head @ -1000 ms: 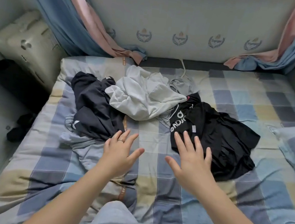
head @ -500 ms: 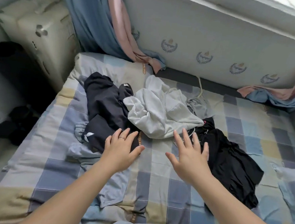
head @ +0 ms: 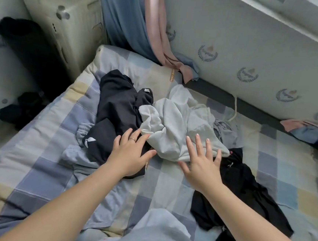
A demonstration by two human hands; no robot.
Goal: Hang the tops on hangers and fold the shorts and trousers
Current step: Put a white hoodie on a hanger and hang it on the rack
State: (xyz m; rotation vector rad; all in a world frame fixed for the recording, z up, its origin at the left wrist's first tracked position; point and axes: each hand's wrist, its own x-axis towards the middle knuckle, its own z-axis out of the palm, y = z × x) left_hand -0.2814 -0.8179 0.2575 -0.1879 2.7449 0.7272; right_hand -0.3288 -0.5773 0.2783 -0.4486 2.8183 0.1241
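Garment in white [head: 175, 126] lies just ahead of spread, empty fingers [head: 208, 149]; right hand [head: 202, 165] overlaps its near edge, left hand [head: 130, 154] sits at its left corner.

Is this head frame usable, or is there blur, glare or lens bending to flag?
Head view: soft daylight, no glare or hard shadows on the bed; the wide lens bows the wall and bed edge; focus slightly soft, yet the left hand and right hand read clearly; the black garment is so dark its folds barely show.
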